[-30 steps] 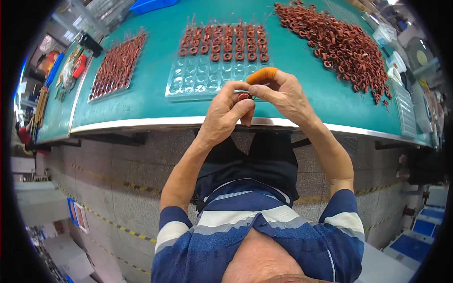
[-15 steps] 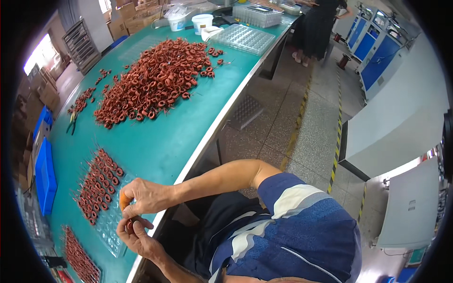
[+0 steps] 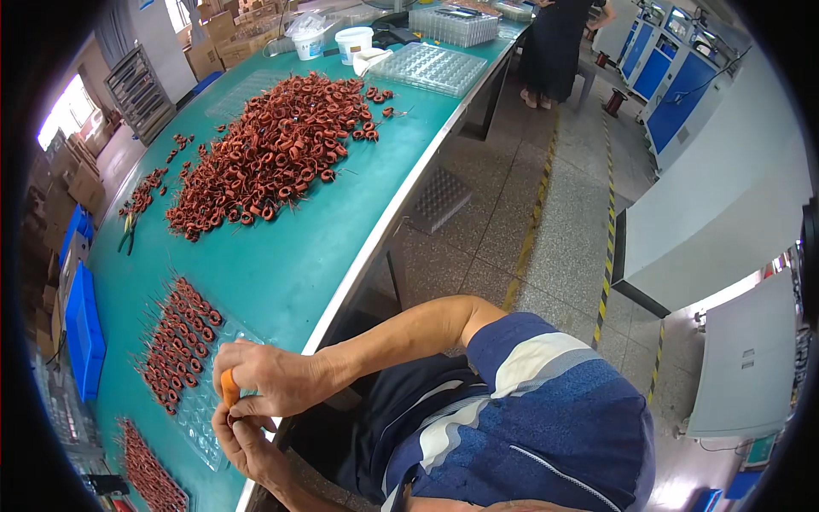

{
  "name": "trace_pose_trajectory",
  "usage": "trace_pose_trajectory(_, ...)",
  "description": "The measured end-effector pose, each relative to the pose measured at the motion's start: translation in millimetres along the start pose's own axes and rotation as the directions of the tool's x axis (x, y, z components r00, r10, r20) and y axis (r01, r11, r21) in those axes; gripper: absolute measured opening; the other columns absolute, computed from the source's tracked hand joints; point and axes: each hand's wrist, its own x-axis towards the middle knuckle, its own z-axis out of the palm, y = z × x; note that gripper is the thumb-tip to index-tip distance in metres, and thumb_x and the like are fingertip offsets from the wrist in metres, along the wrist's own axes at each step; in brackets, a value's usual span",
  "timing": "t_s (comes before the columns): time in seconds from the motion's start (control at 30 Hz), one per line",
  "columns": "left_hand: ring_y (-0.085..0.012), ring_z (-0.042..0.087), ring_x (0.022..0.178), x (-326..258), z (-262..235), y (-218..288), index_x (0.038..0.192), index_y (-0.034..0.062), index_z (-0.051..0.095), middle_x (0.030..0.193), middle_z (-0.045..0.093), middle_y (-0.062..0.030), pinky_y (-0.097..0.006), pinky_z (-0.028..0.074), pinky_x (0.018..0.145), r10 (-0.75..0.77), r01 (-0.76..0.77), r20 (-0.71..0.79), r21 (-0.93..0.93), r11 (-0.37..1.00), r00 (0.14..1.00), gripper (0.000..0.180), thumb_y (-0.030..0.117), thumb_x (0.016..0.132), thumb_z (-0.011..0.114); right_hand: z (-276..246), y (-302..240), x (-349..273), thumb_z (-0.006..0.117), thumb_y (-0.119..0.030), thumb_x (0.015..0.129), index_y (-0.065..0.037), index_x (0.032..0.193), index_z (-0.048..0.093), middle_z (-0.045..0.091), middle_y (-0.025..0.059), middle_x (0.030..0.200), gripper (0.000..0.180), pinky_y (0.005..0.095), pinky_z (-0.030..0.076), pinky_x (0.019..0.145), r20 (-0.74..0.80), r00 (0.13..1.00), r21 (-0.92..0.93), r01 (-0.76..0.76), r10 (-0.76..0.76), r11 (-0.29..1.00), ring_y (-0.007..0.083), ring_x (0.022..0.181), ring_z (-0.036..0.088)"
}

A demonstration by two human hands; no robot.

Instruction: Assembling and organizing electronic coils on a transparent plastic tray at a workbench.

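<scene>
Orange tool [image 3: 229, 386], a short stubby piece, sits pinched in the right hand [image 3: 271, 380] just over the clear blister tray [image 3: 203, 408] at the near edge of the green table [image 3: 281, 256]. Most of the tool is covered by the curled fingers, so its shape and tip are hard to make out. The left hand [image 3: 243, 444] lies directly below the right one, touching it, fingers bent toward the same spot; whether it grips a small part cannot be told, because the right hand and its own fingers hide the gap. The left forearm is cut off at the lower edge of the view.

Beside the tray, on the side away from the table edge, rows of small red-brown wound coils [image 3: 175, 346] lie in lines, and another batch [image 3: 149, 469] shows beyond the tray near the rim of the picture. Farther along the table from the tray, a big loose heap of the same coils [image 3: 273, 145] spreads out, with empty clear trays [image 3: 431, 66] and a white tub [image 3: 353, 43] past it. A blue bin [image 3: 84, 328] stands at the table's far side from the tray.

Against half a second ago, the view has turned a little further along the table; the hands hold the same pose over the tray, with the tool in the same grip.
</scene>
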Motion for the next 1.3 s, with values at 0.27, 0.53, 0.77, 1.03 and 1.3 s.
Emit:
trace_pose_trajectory(0.27,-0.0072,0.045,0.072,-3.1,12.3,11.0,0.118,0.0005,0.048,0.090,0.054,-0.0034,-0.020,0.036,0.065,0.038,-0.014,-0.127,0.187,0.982,0.991,0.025,0.017,0.099,0.048,2.9,-3.0,-5.2,0.068,-0.002,0.069,-0.004,0.077,0.055,0.053,0.0068,0.093,0.016,0.0429,0.042,0.082,-0.024,0.869,-0.315,0.462,-0.493,0.829,0.0287,0.092,0.053)
trace_pose_trajectory(0.53,-0.0072,0.040,0.069,3.8,16.9,13.8,0.112,0.0009,0.048,0.080,0.047,-0.0007,-0.021,0.033,0.063,-0.036,0.044,-0.083,0.097,0.994,0.996,0.019,0.015,0.099,0.047,-5.6,6.4,0.4,0.068,-0.001,0.074,-0.003,0.086,0.055,0.054,0.0052,0.095,0.018,0.0394,0.042,0.083,-0.102,0.904,-0.267,0.378,-0.416,0.887,0.0272,0.093,0.054)
trace_pose_trajectory(0.77,-0.0083,0.042,0.071,7.2,30.1,9.9,0.113,0.0000,0.048,0.083,0.047,-0.0031,-0.020,0.034,0.063,0.219,-0.192,-0.049,0.320,0.928,0.974,0.019,0.012,0.100,0.042,-18.5,-2.7,2.0,0.071,-0.010,0.076,-0.004,0.086,0.061,0.061,0.0061,0.098,0.015,0.0327,0.043,0.083,-0.122,0.992,0.006,-0.018,0.019,1.000,0.0215,0.091,0.057)
trace_pose_trajectory(1.03,-0.0090,0.044,0.067,16.1,22.9,-2.0,0.117,0.0000,0.047,0.080,0.049,-0.0044,-0.021,0.036,0.059,0.102,-0.095,-0.050,0.126,0.987,0.993,0.023,0.014,0.100,0.042,-12.2,19.0,1.0,0.072,-0.012,0.079,0.000,0.092,0.066,0.066,0.0063,0.093,0.019,0.0259,0.047,0.078,0.150,0.763,0.606,-0.573,0.628,0.551,0.0118,0.082,0.060)
trace_pose_trajectory(1.3,-0.0122,0.051,0.069,29.0,31.8,-6.0,0.124,-0.0005,0.044,0.088,0.051,-0.0068,-0.025,0.043,0.063,-0.059,0.058,-0.013,-0.049,0.997,0.998,0.032,0.010,0.094,0.051,-32.1,22.8,-13.9,0.062,-0.018,0.092,0.000,0.112,0.064,0.067,0.0061,0.096,0.027,0.0243,0.050,0.077,0.043,0.737,0.336,-0.647,0.675,0.685,0.0102,0.084,0.060)
